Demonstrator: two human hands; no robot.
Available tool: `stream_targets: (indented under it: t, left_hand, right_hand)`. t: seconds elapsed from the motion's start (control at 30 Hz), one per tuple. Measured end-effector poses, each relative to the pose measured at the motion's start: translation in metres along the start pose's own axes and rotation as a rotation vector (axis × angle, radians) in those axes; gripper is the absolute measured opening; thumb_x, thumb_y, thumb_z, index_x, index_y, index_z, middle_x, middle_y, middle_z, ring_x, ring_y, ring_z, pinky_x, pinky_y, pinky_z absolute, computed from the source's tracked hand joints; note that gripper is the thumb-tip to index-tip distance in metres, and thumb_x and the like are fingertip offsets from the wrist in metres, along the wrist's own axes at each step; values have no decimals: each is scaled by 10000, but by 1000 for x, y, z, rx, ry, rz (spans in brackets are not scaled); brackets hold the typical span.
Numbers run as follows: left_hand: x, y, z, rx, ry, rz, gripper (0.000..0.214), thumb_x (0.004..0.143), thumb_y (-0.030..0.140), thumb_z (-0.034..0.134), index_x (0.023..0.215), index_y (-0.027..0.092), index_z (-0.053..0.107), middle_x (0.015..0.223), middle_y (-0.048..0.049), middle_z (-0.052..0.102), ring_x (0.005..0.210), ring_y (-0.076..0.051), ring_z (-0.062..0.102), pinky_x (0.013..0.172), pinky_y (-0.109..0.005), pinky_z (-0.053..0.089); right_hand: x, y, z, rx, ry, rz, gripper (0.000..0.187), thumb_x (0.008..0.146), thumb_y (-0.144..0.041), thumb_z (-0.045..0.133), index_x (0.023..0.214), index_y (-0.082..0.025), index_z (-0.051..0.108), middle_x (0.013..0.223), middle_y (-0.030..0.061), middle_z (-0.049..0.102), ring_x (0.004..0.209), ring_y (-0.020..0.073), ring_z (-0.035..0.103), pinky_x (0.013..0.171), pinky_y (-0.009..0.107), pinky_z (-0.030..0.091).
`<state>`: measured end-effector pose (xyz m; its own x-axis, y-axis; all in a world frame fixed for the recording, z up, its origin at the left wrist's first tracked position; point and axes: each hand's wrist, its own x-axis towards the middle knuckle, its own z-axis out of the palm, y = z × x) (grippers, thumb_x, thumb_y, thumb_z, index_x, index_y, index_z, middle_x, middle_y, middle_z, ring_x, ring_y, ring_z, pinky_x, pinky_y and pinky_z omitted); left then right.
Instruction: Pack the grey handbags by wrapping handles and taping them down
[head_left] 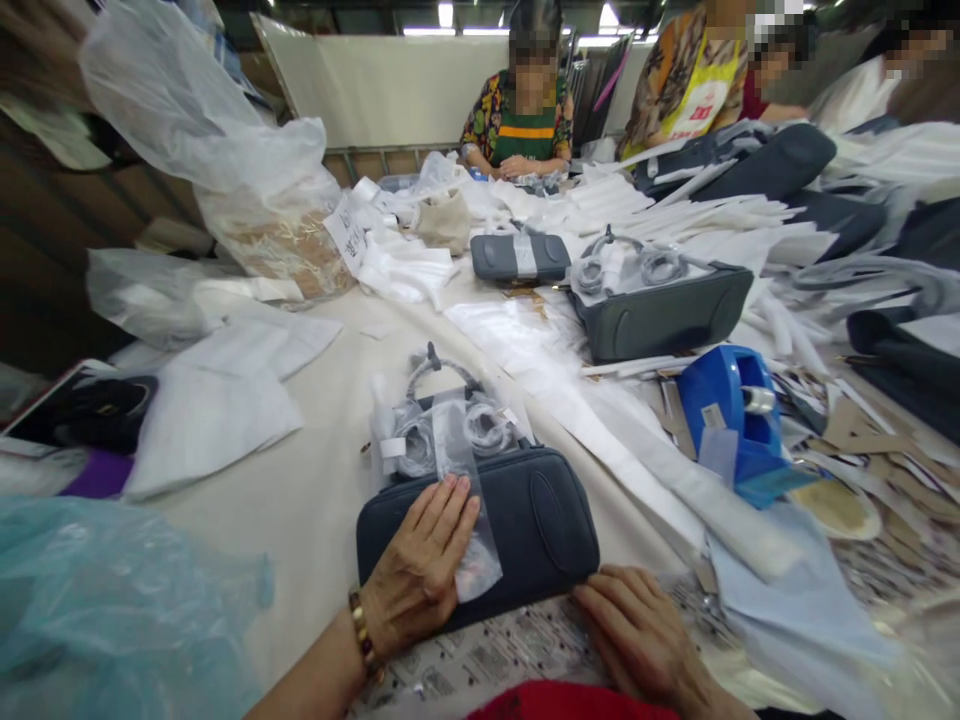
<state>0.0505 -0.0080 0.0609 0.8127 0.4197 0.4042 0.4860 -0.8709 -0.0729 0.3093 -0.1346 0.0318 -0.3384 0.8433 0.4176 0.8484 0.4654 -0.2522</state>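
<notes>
A dark blue-grey handbag (525, 510) lies on the table right in front of me. Its top handle (442, 372) and plastic-wrapped straps (487, 430) show along the far side. My left hand (424, 565) rests flat on the bag's front panel, fingers stretched out, beside a clear plastic strip (480, 565) that its fingertips touch. At the bag's near right corner is my right hand (637, 625), its fingers extended against or just beside the edge; nothing shows in it. Printed plastic film (487, 650) lies under the near edge of the bag.
A blue tape dispenser (727, 415) stands to the right amid paper scraps. Further back are a second bag (667, 310) and a smaller case (520, 257). White wrapping sheets (555, 380) cross the table. Bluish plastic (112, 610) lies at left. Co-workers sit or stand across the table.
</notes>
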Motion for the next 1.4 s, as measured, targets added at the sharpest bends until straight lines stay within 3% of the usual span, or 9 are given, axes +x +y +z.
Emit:
stream_targets:
  t: [0.1, 0.23, 0.4, 0.7, 0.9, 1.0, 1.17, 1.27, 1.4]
  left_hand:
    - [-2, 9, -5, 22, -131, -34, 879, 741, 614, 550, 1325, -24, 392, 1386, -297, 385, 1342, -393, 273, 1033, -509, 354]
    - [-3, 19, -4, 50, -209, -74, 1154, 586, 778, 568, 1363, -36, 312, 1428, -327, 282, 1359, -432, 193, 1060, -545, 281]
    - [-1, 24, -5, 56, -279, -89, 1043, 625, 619, 657, 1350, -50, 320, 1423, -365, 237, 1350, -458, 184, 1068, -572, 236]
    - [11, 46, -7, 120, -390, -198, 801, 687, 342, 557, 1294, -139, 353, 1361, -402, 297, 1300, -475, 266, 1052, -586, 278]
    - [29, 38, -28, 128, -496, -222, 759, 682, 287, 509, 1308, -116, 362, 1372, -358, 328, 1303, -426, 296, 1046, -521, 335]
    - [35, 33, -37, 112, -538, -206, 754, 669, 266, 494, 1307, -115, 365, 1371, -349, 337, 1301, -413, 310, 1047, -509, 339]
    - [39, 28, -43, 94, -545, -201, 745, 676, 258, 477, 1313, -109, 361, 1375, -344, 338, 1302, -403, 313, 1049, -496, 338]
    - [42, 26, -44, 80, -546, -198, 747, 685, 260, 477, 1315, -120, 351, 1376, -358, 325, 1308, -408, 297, 1060, -494, 321]
    - [36, 28, -36, 76, -519, -202, 767, 681, 277, 490, 1316, -128, 342, 1373, -373, 312, 1306, -434, 273, 1063, -526, 299]
  right_hand:
    - [0, -1, 0, -68, 14, 117, 163, 858, -119, 443, 917, -175, 585, 834, 74, 632, 776, 208, 555, 690, 338, 392]
    - [5, 4, 3, -128, 72, 294, 139, 890, -234, 452, 831, -168, 558, 766, 75, 580, 705, 221, 507, 634, 337, 355]
    - [17, 10, 7, 21, 65, 366, 136, 832, -174, 458, 704, -193, 502, 692, 44, 540, 658, 202, 490, 597, 303, 363]
    - [29, 22, -8, 190, 3, 321, 147, 871, -247, 514, 765, -182, 592, 735, 32, 588, 711, 174, 555, 644, 273, 446]
    - [17, 32, -4, 221, -43, 280, 260, 892, -168, 422, 1036, -200, 636, 999, 92, 651, 913, 219, 589, 788, 363, 464]
    - [24, 26, -8, 237, -139, 160, 357, 878, -122, 406, 1175, -203, 587, 1148, 109, 618, 1055, 240, 540, 881, 413, 429]
    - [37, 3, -13, 191, -383, 0, 355, 921, -258, 469, 1267, -197, 519, 1322, 99, 521, 1233, 271, 403, 1034, 498, 276]
    - [40, -14, -6, 252, -418, -78, 467, 920, -384, 485, 1337, -179, 446, 1385, 106, 464, 1297, 268, 338, 1091, 510, 175]
    - [44, -31, 1, 347, -417, -113, 658, 802, -492, 625, 1325, -130, 455, 1325, 140, 511, 1294, 280, 345, 1112, 469, 170]
